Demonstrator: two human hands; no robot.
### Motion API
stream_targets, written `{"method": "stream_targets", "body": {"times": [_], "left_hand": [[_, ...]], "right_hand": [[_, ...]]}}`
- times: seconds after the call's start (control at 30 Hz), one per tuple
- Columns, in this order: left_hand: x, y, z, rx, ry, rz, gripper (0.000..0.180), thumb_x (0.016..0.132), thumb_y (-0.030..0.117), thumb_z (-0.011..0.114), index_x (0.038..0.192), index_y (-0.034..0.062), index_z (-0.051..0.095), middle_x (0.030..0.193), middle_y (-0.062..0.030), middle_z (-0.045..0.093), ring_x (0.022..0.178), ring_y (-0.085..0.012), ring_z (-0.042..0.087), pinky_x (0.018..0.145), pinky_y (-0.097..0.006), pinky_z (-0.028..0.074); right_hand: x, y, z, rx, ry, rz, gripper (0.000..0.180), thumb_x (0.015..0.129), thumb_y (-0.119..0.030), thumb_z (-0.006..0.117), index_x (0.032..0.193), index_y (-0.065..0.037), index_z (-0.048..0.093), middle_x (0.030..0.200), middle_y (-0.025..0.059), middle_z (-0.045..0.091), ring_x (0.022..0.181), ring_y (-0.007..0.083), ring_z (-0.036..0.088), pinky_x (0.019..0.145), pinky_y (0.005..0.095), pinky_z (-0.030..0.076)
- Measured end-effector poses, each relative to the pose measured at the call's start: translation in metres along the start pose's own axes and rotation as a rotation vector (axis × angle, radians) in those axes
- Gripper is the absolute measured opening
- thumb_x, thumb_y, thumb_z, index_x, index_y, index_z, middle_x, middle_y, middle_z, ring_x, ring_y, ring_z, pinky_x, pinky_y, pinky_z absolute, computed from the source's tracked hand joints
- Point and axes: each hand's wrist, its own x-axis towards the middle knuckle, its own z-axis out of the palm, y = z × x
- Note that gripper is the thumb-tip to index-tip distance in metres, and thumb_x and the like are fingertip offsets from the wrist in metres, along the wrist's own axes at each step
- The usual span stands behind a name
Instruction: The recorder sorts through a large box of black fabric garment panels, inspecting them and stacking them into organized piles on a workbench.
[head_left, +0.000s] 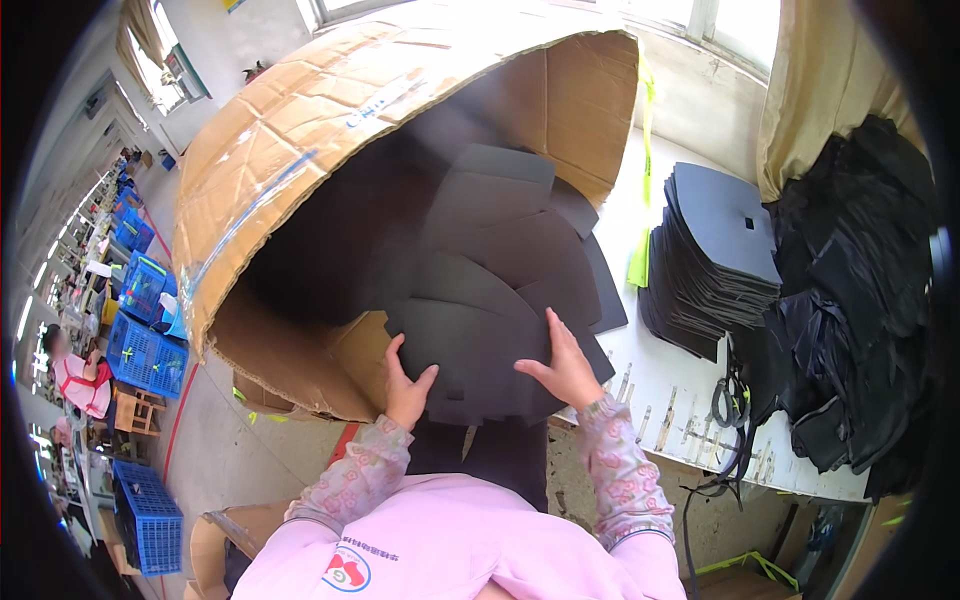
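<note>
A bundle of flat black foam sheets [480,350] sticks out of a large cardboard box [300,130] lying on its side. My left hand [405,385] grips the bundle's lower left edge, thumb on top. My right hand [565,365] lies on the sheets' right side with fingers spread along their edge. More black sheets [500,220] lie fanned deeper inside the box. Both pink floral sleeves come up from the lower edge.
A neat stack of black sheets [715,250] stands on the white table [670,400] to the right, beside a heap of black fabric pieces [860,300]. Black straps [730,420] hang over the table edge. Blue crates [145,350] and a seated person [75,375] are at the far left.
</note>
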Motion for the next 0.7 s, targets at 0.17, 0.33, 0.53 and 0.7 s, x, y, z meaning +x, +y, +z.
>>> {"method": "stream_targets", "body": {"times": [0.17, 0.33, 0.53, 0.7], "left_hand": [[0.004, -0.014, 0.009, 0.058, 0.050, 0.085, 0.072, 0.073, 0.007, 0.077, 0.136, 0.0056, 0.041, 0.136, -0.0190, 0.043, 0.128, -0.0344, 0.041, 0.110, -0.041, 0.031], [0.004, -0.011, 0.008, 0.107, 0.073, 0.135, 0.071, 0.075, 0.008, 0.077, 0.135, 0.0052, 0.041, 0.135, -0.0185, 0.043, 0.128, -0.0331, 0.041, 0.110, -0.040, 0.031], [-0.006, -0.002, -0.001, -0.314, 0.131, -0.077, 0.056, 0.090, 0.017, 0.067, 0.137, 0.0048, 0.039, 0.139, -0.0148, 0.041, 0.128, -0.0253, 0.040, 0.110, -0.037, 0.031], [-0.015, 0.017, -0.008, -0.620, 0.192, -0.339, 0.055, 0.094, 0.019, 0.064, 0.139, 0.0049, 0.036, 0.141, -0.0145, 0.039, 0.130, -0.0240, 0.038, 0.109, -0.035, 0.031]], "right_hand": [[0.033, -0.047, -0.002, -0.095, -0.089, 0.107, 0.094, 0.071, -0.035, 0.084, 0.142, 0.002, 0.034, 0.135, 0.0231, 0.051, 0.126, 0.0367, 0.049, 0.104, 0.0406, 0.040], [0.047, -0.024, -0.001, 0.258, -0.147, 0.092, 0.073, 0.067, -0.016, 0.087, 0.126, -0.002, 0.047, 0.107, 0.0176, 0.065, 0.103, 0.0303, 0.063, 0.091, 0.0356, 0.049], [0.045, -0.019, -0.029, 0.751, -0.127, 0.057, 0.061, 0.069, -0.003, 0.082, 0.121, 0.002, 0.051, 0.115, 0.0089, 0.061, 0.105, 0.0173, 0.057, 0.093, 0.0294, 0.046], [0.036, 0.010, -0.076, 1.114, -0.010, 0.062, 0.062, 0.081, -0.002, 0.067, 0.137, 0.002, 0.042, 0.130, 0.0123, 0.055, 0.118, 0.0225, 0.055, 0.103, 0.0341, 0.041]]}}
